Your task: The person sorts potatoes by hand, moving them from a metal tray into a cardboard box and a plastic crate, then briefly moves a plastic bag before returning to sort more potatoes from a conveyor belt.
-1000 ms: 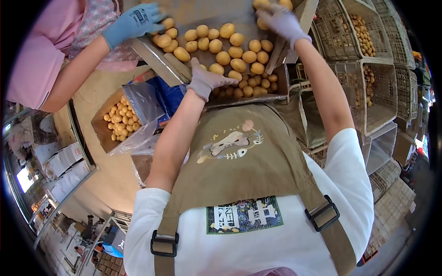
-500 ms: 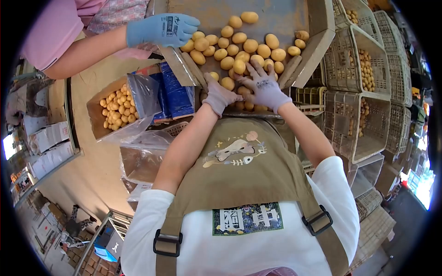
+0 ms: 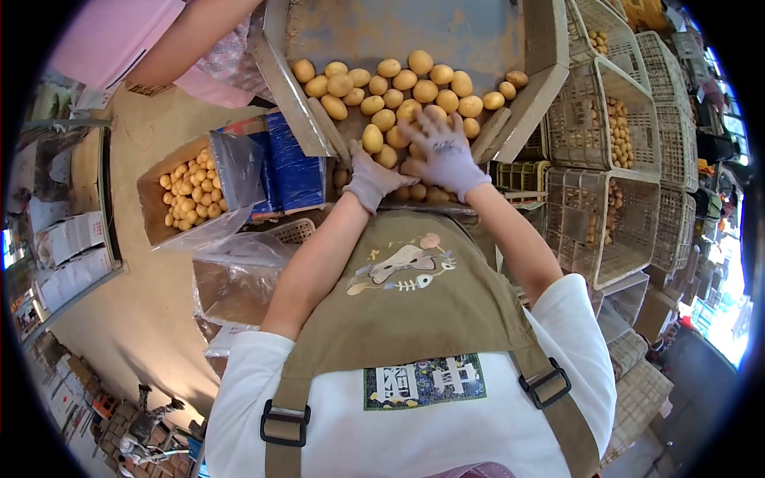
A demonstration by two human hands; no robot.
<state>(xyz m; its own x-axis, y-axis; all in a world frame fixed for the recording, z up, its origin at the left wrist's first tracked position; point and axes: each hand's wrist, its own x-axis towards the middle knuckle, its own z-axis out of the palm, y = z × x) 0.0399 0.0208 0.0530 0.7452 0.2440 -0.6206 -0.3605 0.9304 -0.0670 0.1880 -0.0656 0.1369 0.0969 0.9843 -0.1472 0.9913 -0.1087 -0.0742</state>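
Several yellow potatoes (image 3: 420, 61) lie on a sloping metal tray (image 3: 343, 32) with raised wooden sides, which narrows toward me. My right hand (image 3: 446, 155), in a pale glove, rests over potatoes at the tray's mouth with its fingers spread. At the left of that mouth is my left hand (image 3: 371, 179), also gloved, its thumb and fingers apart beside an upright potato (image 3: 372, 139). Neither hand is closed around a potato. Below the hands more potatoes (image 3: 417, 192) show, partly hidden by the gloves and my apron.
To the left stands a plastic-lined box (image 3: 155, 195) of potatoes, with a blue wrapped bundle (image 3: 293, 171) beside it. Another lined box (image 3: 231, 287) sits nearer me. Stacked plastic crates (image 3: 610, 227), some holding potatoes, line the right. A co-worker's arm (image 3: 203, 36) reaches in at upper left.
The co-worker's blue-gloved hand has left the tray and gone out of view at the top. Several potatoes have shifted down toward my hands. My view has moved slightly.
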